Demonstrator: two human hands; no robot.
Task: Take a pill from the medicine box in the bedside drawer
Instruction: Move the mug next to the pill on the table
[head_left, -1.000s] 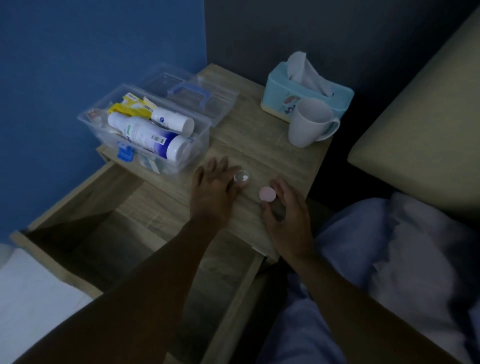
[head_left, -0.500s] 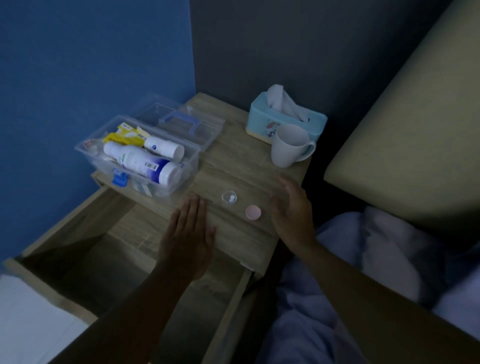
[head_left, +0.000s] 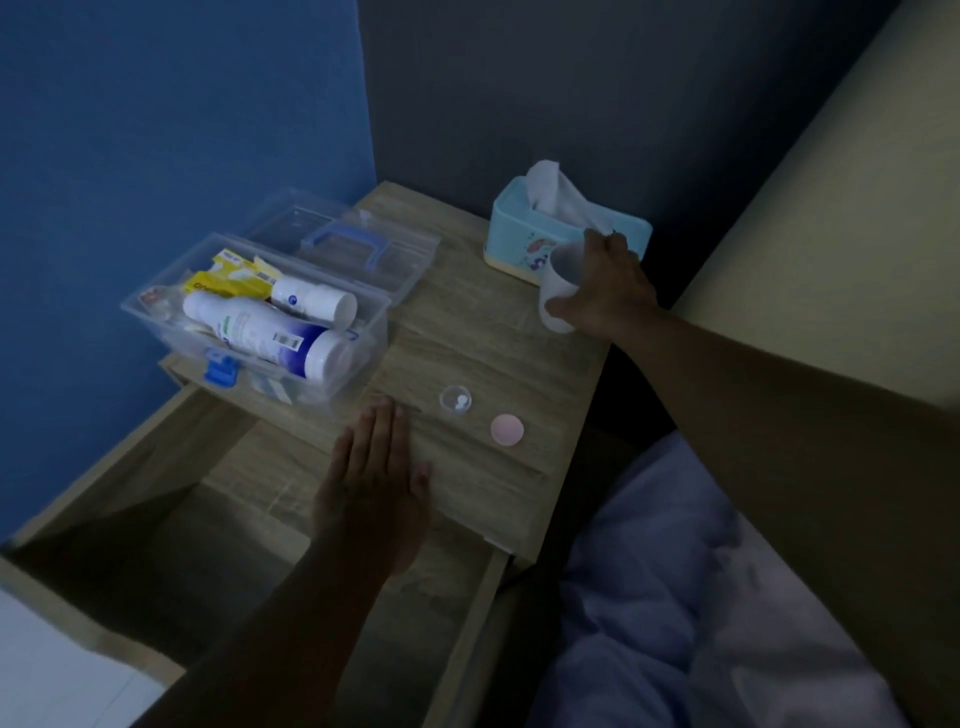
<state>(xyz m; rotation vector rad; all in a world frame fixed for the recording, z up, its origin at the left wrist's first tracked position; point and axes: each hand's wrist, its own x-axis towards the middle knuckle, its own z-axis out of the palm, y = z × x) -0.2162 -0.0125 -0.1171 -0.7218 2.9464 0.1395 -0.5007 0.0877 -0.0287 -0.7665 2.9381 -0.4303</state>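
Here, dimly lit, a wooden bedside table (head_left: 483, 332) with its top drawer (head_left: 156, 561) pulled out.
Medicine box: the clear plastic medicine box (head_left: 249, 332) sits on the table's left side, above the drawer, lid (head_left: 358, 244) swung back flat behind it with its blue handle up.
Box contents: a large white and blue bottle (head_left: 270, 332) lies on its side at the front, a smaller white bottle (head_left: 314, 301) behind it, and a yellow packet (head_left: 228, 275) behind those.
Pill: a small white pill (head_left: 459, 402) lies inside a little clear round container (head_left: 455, 400) on the table top, near the front edge and just right of the box.
Cap: a pink round cap (head_left: 507, 429) lies flat just beside the container, on its right, not touching it.
Left hand: the left hand (head_left: 371, 488) is flat, palm down, fingers together and extended, over the table's front edge above the drawer, holding nothing; fingertips are near the box's front corner.
Right hand: the right hand (head_left: 602, 286) is wrapped around a white mug (head_left: 558, 291) at the table's back right, fingers closed on its side.
Tissue box: a light blue tissue box (head_left: 519, 234) stands just behind the mug, a tissue sticking up from it.
Bedding: pale rumpled bedding (head_left: 675, 597) lies to the right of the table.
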